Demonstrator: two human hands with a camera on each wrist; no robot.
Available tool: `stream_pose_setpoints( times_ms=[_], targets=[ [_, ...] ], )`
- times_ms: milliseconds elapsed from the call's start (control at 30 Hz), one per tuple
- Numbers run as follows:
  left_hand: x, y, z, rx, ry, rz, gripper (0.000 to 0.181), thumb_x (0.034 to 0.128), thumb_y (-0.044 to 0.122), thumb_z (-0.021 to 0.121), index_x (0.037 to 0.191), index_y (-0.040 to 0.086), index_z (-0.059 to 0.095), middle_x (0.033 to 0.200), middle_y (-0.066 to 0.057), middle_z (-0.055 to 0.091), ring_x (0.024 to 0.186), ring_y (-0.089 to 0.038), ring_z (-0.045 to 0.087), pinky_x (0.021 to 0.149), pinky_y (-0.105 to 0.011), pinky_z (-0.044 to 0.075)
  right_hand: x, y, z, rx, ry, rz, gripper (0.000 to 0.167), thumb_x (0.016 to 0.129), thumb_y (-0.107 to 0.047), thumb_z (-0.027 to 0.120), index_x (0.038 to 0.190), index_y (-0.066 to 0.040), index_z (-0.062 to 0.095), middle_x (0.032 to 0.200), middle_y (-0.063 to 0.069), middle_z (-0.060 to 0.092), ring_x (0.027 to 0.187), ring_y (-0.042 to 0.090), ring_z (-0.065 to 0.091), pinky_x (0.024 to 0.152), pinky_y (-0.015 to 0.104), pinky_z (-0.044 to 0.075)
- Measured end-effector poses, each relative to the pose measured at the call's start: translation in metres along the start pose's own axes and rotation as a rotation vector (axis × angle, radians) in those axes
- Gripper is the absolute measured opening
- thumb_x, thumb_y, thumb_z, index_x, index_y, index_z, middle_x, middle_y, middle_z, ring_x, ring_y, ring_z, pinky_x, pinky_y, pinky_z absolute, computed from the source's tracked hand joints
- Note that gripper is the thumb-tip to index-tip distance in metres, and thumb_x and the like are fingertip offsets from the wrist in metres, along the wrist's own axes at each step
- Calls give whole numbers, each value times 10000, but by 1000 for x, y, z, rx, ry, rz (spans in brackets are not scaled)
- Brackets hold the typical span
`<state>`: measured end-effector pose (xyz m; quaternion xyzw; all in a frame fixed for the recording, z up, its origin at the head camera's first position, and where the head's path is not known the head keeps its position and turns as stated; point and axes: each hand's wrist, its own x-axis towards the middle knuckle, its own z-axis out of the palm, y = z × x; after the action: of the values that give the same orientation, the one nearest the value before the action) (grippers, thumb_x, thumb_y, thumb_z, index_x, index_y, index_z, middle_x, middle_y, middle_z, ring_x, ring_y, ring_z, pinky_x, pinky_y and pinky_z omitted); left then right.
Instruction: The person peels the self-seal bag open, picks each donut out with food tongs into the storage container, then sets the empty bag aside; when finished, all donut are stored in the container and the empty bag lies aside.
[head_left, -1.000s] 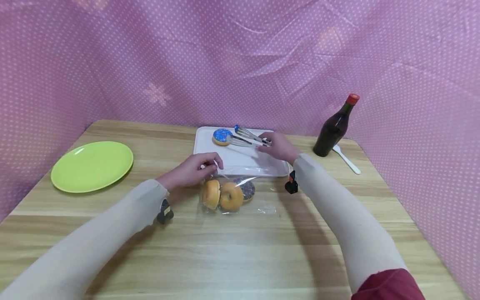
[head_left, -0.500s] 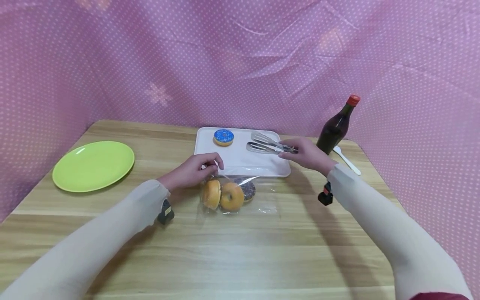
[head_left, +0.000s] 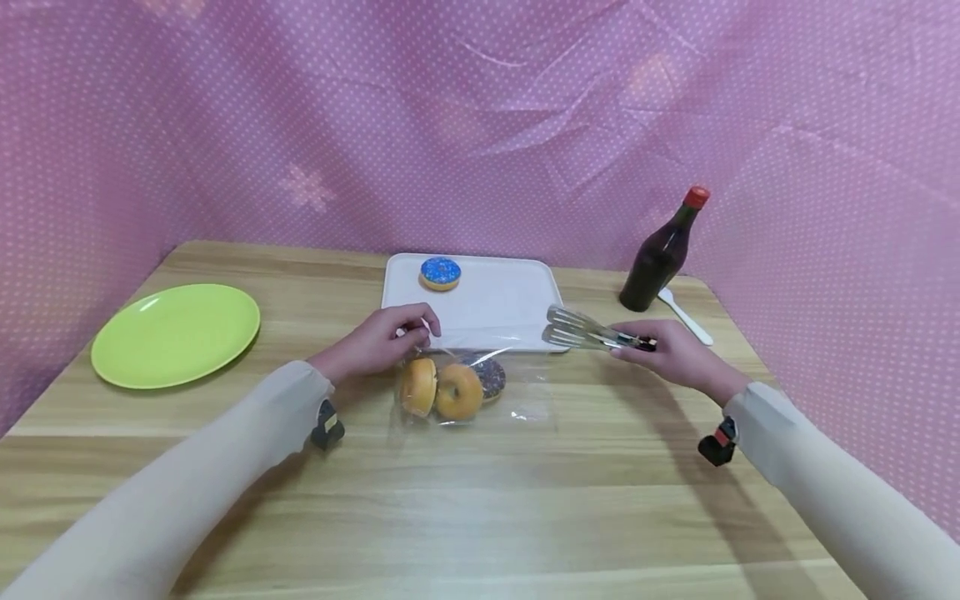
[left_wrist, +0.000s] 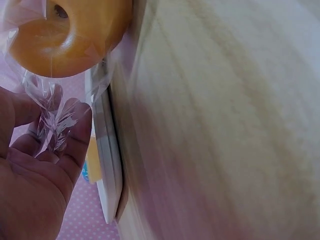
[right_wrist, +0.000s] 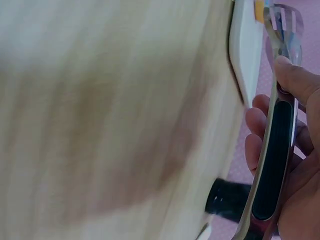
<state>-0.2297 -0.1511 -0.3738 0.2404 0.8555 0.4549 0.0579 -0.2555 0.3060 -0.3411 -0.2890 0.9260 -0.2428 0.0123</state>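
Observation:
My left hand pinches the gathered edge of a clear plastic bag at the tray's front edge. Inside the bag lie two plain-sided doughnuts and a dark-topped doughnut. In the left wrist view the crinkled film sits among the fingers, below a doughnut. My right hand grips metal tongs by their black-inlaid handles; their slotted ends hold nothing and hover by the tray's right front corner. On the white tray rests a blue-iced doughnut.
A green oval plate lies at the left of the wooden table. At the back right stands a dark bottle with a red cap, and a white plastic utensil lies beside it. A pink dotted cloth hangs behind the table.
My right hand has carried the tongs away from the blue doughnut, rightward and toward me, off the tray. The left hand keeps its pinch on the bag.

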Motion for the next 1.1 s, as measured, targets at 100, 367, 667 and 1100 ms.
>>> stream_pose_setpoints(
  times_ms=[100, 367, 667, 1100],
  targets=[
    [-1, 0, 0, 0, -2, -3, 132, 1065, 14, 527, 1115, 42, 647, 1005, -148, 693, 902, -215, 613, 741, -258, 534, -18, 5, 2, 26, 8, 20, 358, 965, -144, 753, 1298, -19, 717, 1040, 125, 790, 675, -22, 538, 607, 205, 487],
    [-1, 1, -1, 18, 5, 11, 118, 1059, 28, 550, 1097, 74, 652, 1005, -136, 694, 903, -213, 612, 735, -261, 527, -50, 2, 5, 6, -26, 34, 352, 975, -196, 748, 1303, -72, 727, 1219, 135, 775, 916, -52, 640, 766, 178, 545],
    [-3, 1, 0, 12, 3, 13, 124, 1061, 19, 538, 1103, 52, 650, 1008, -140, 695, 922, -224, 617, 749, -266, 525, -42, -15, 16, 12, -58, -85, 368, 963, -169, 759, 1315, -71, 714, 1165, 53, 788, 990, 6, 681, 840, 240, 581],
    [-3, -1, 1, 26, 17, 43, 134, 1063, 17, 533, 1080, 70, 655, 1000, -120, 700, 949, -215, 653, 780, -263, 532, -1, -40, 37, 46, -175, -151, 422, 907, -185, 824, 1305, -101, 713, 1022, 3, 737, 827, 49, 590, 733, 244, 519]
  ],
)
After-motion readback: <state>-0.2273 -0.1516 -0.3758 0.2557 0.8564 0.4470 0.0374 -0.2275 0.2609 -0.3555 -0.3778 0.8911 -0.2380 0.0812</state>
